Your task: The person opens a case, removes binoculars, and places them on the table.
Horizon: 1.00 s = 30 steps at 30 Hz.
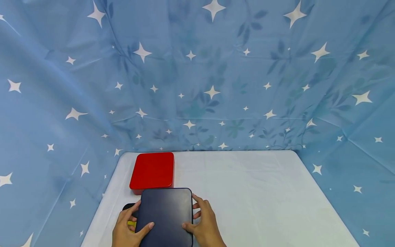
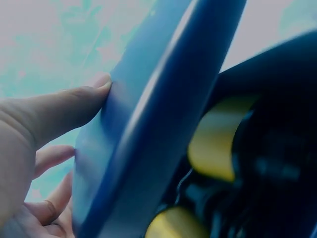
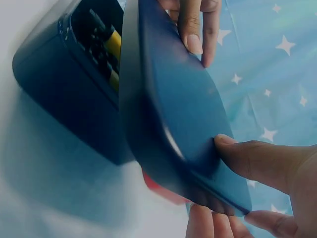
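Dark blue lid (image 1: 168, 211) is gripped at opposite edges by left hand (image 1: 127, 228) and right hand (image 1: 206, 224), held over open dark box (image 3: 64, 91). Yellow items (image 2: 214, 141) are seen inside; red box (image 1: 154, 169) is placed just beyond.

Creased light-blue sheeting (image 1: 191, 75), printed with white four-pointed stars (image 1: 214, 9) and darker leafy sprigs (image 1: 256, 26), walls in the left, far and right sides. A smooth white table (image 1: 262, 199) with rounded far corners lies under soft light.
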### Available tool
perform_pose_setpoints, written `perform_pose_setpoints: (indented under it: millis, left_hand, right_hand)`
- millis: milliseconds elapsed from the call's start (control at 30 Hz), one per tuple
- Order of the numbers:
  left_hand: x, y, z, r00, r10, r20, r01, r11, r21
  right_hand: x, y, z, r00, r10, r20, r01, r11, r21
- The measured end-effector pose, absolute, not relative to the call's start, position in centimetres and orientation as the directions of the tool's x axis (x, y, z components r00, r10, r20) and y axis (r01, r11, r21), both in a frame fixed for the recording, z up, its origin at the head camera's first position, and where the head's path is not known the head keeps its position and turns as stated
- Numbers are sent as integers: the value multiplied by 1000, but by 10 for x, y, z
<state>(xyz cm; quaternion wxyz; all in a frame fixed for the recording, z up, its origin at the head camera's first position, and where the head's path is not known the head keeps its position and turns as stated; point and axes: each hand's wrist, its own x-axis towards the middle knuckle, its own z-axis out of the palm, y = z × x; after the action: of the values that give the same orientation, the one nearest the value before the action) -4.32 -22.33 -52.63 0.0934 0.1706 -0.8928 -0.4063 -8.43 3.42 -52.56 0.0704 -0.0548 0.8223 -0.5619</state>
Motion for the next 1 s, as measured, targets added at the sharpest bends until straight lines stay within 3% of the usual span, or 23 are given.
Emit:
perform_pose_setpoints:
  millis: [1000]
  left_hand:
    - [-54, -124, -552, -954, -300, 14, -158, 540, 827]
  right_hand:
    - [-77, 133, -540, -992, -63, -114, 78, 417, -906]
